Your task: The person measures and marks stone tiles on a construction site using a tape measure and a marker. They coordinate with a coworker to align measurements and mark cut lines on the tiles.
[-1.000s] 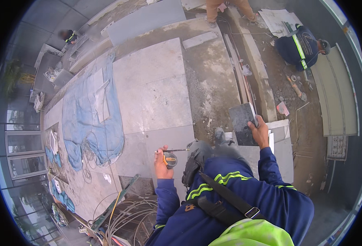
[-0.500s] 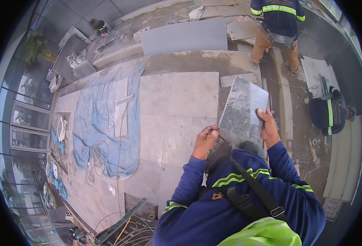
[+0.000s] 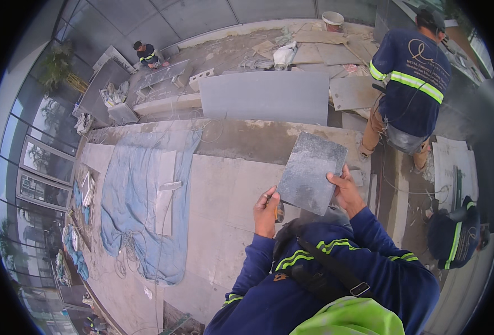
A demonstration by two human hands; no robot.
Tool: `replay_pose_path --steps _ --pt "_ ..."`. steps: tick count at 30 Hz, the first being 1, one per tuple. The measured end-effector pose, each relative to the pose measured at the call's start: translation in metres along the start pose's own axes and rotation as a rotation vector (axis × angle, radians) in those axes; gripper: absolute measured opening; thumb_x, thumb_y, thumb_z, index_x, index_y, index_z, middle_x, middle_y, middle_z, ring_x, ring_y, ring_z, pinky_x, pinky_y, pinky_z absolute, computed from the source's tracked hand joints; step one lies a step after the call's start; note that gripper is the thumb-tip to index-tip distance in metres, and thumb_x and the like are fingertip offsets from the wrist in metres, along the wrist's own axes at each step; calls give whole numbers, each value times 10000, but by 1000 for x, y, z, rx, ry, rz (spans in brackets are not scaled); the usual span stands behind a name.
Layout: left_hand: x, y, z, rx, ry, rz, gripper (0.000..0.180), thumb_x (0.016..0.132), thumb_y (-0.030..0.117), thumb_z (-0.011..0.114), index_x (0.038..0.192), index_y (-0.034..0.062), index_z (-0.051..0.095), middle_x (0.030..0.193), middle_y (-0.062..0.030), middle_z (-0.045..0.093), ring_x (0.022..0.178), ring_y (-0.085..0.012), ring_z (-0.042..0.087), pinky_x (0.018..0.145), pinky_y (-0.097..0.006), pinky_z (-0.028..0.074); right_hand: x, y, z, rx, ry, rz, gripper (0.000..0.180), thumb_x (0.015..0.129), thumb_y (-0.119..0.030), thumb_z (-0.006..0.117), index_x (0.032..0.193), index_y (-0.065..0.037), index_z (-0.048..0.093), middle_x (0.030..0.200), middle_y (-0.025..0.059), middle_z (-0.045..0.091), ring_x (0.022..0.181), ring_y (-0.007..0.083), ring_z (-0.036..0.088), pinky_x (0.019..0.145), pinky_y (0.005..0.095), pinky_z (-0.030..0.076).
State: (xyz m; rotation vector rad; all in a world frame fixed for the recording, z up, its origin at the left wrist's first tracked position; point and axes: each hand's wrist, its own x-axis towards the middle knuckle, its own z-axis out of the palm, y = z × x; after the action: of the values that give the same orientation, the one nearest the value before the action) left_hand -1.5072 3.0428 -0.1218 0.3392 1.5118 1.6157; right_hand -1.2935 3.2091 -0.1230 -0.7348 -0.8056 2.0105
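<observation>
Right hand (image 3: 345, 190) grips the grey tile (image 3: 311, 173), raised higher than before.

Both forearms raised in blue sleeves, hands side by side before the chest.

Left hand (image 3: 266, 211) at 9 o'clock of the right, fingers curled shut around a small tool, knuckles up. Right hand (image 3: 345, 187) at 3 o'clock, thumb on top, fingers clamped on the lower right edge of a grey slab, wrist bent upward.

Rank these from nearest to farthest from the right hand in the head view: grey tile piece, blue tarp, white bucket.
1. Grey tile piece, held in the right hand.
2. Blue tarp, off to the left on the floor.
3. White bucket, far ahead by the wall.
</observation>
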Motion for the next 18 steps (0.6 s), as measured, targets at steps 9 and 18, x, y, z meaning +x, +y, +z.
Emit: replay_pose_path --steps 9,18 --pt "176 101 65 -25 151 130 501 1006 191 762 1423 -55 633 1238 -83 726 1086 -117 653 954 -261 512 250 -44 50 36 -121 186 639 978 -48 730 1533 -73 413 1427 89 603 1280 216 621 1105 394 492" --pt "505 124 71 407 130 300 511 1006 280 760 1380 -58 677 1331 -164 726 1151 -175 659 1021 -324 506 580 5 61 116 -80 266 604 986 -106 734 1527 -90 467 1395 69 642 1301 212 615 1107 403 498"
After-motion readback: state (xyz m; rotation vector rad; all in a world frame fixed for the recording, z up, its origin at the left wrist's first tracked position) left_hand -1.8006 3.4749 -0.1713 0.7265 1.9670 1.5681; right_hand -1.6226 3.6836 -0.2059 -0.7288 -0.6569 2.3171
